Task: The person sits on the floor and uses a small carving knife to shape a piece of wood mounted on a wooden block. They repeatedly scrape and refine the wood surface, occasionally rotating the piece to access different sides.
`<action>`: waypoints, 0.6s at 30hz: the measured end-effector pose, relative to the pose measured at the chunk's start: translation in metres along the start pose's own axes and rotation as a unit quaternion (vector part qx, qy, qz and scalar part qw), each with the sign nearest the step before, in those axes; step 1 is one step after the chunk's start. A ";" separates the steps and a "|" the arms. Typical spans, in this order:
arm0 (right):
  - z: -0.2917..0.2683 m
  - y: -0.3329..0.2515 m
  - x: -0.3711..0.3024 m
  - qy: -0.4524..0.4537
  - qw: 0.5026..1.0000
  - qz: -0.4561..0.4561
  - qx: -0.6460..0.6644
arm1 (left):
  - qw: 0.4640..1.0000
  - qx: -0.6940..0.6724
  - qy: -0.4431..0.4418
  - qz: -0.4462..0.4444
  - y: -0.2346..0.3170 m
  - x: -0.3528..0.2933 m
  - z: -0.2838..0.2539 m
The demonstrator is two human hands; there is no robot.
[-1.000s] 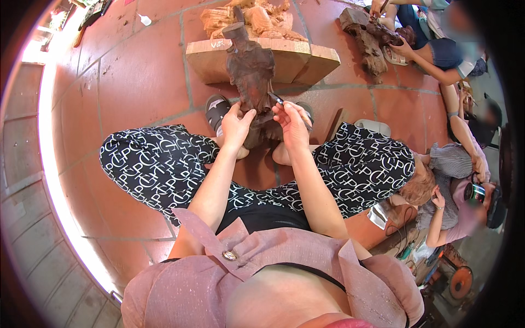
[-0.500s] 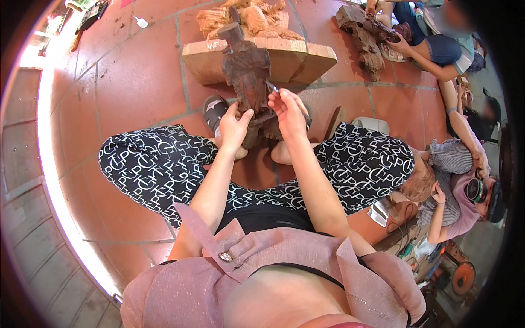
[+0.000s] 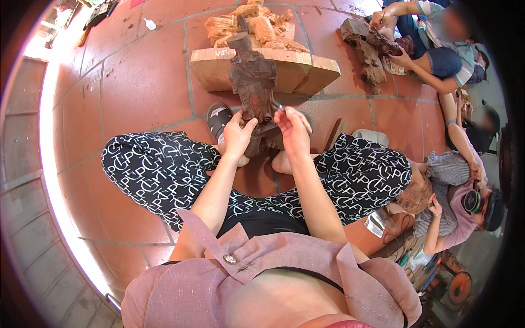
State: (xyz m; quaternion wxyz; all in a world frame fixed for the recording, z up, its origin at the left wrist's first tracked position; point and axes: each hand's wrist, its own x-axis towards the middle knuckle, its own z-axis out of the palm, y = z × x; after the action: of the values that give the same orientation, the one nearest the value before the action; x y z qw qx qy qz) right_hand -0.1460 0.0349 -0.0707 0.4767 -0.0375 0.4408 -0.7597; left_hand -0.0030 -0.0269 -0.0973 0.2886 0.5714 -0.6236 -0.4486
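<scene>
A dark brown carved wooden statue point(image 3: 252, 82) stands in front of me between my feet, tilted slightly. Around its lower left side my left hand point(image 3: 238, 135) is closed, thumb pressed on the front. My right hand point(image 3: 294, 131) pinches a slim tool point(image 3: 279, 106) with a dark tip, perhaps a carving knife. Its tip meets or nearly touches the statue's right edge; exact contact is too small to tell. The statue's base sits partly behind my hands.
Behind the statue is a thick pale wood block point(image 3: 314, 74), with a light carved wood piece point(image 3: 254, 27) beyond it. At the upper right, a co-worker point(image 3: 437, 54) handles dark wood point(image 3: 363, 54). Another person point(image 3: 465, 202) sits at the right. A white bottle point(image 3: 149, 24) lies on the tiles.
My right hand has turned and shifted lower along the statue's right side, and the tool points at a different angle. My left hand keeps its hold. The whole view has shifted slightly.
</scene>
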 end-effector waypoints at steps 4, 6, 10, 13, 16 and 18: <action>0.006 0.003 0.001 -0.002 1.000 -0.024 -0.003 | 1.000 0.008 -0.010 -0.002 -0.003 -0.005 0.000; -0.011 0.008 -0.011 0.028 0.999 0.023 -0.038 | 0.999 -0.031 -0.009 0.003 -0.009 -0.001 0.003; 0.009 -0.013 -0.014 -0.046 0.997 -0.004 -0.059 | 1.000 -0.005 0.012 0.012 -0.003 -0.001 0.000; 0.057 -0.047 -0.005 -0.099 0.982 -0.108 -0.119 | 0.999 0.001 -0.025 -0.020 0.002 -0.003 -0.003; 0.093 -0.081 0.024 -0.153 0.938 -0.202 -0.236 | 0.999 -0.009 -0.023 -0.021 -0.002 -0.001 -0.001; 0.110 -0.094 0.039 -0.170 0.921 -0.196 -0.291 | 1.000 -0.019 -0.015 -0.010 -0.009 0.001 0.003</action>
State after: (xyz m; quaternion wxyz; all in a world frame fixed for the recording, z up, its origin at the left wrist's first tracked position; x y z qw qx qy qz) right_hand -0.1794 -0.0497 0.0487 0.3537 -0.3891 0.5385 -0.6584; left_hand -0.0021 -0.0265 -0.1067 0.2852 0.5651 -0.6133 -0.4723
